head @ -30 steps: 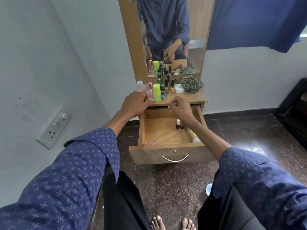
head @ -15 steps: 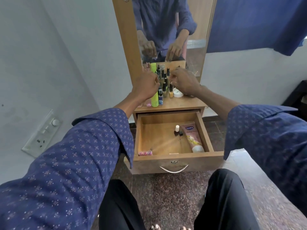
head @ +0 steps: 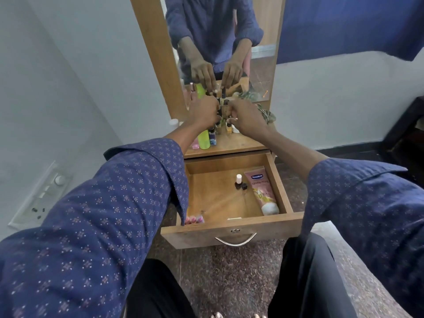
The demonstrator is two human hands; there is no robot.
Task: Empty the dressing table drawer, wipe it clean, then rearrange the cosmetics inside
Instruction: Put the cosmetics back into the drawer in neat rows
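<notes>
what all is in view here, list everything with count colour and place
drawer: one, light wood, pulled open below the tabletop
cream tube: one, pink with a white cap, lying along the drawer's right side
small bottles: two, dark, one white-capped, standing mid-drawer beside the tube
pink item: one, front left corner of the drawer, kind unclear
tall bottle: one, lime green, left on the tabletop
little bottles: a cluster, mixed colours, count unclear, centre of the tabletop
cloth: one, green patterned, right on the tabletop
mirror: one, wood framed, behind the tabletop
switch plate: one, white, left wall
left hand: over the cluster, fingers curled
right hand: over the cluster, fingers curled
</notes>
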